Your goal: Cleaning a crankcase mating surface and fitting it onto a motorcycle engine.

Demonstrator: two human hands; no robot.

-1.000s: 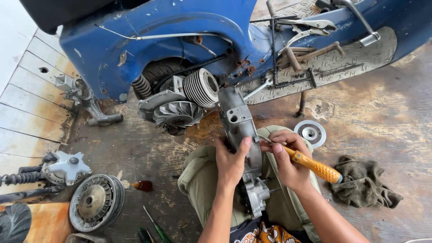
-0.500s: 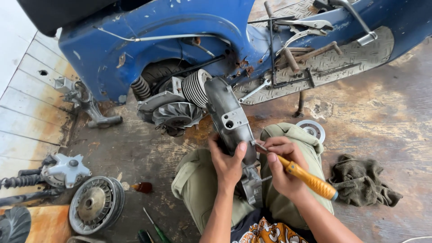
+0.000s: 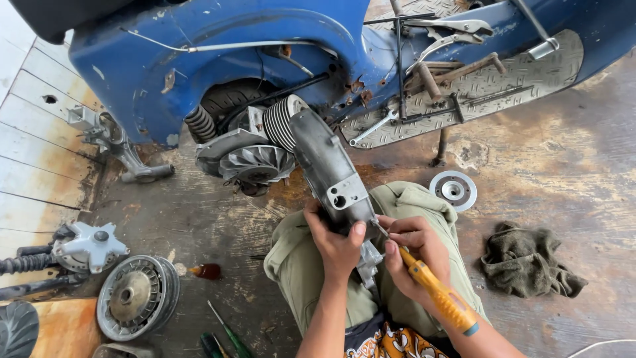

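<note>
- The left hand was wrapped around the lower end of a grey metal engine casing, thumb pressed on its right edge, just below the centre of the frame.
- The right hand was closed on a yellow-handled screwdriver, fingers pinching the shaft near the tip, which met the casing's lower right side.
- The casing ran from the hands up and to the left toward the finned cylinder and the fan wheel of the blue scooter lying across the top of the frame.
- Against the frame a second before, the casing stood closer to the cylinder and tilted more to the left; the hands sat lower and nearer the knees in olive trousers.
- The screwdriver handle, earlier lying almost flat to the right, now pointed down toward the lower right corner.
- A round silver disc lay on the stained floor right of the knees, a grey rag further right.
- A wheel hub and a hub bracket lay at lower left.
</note>
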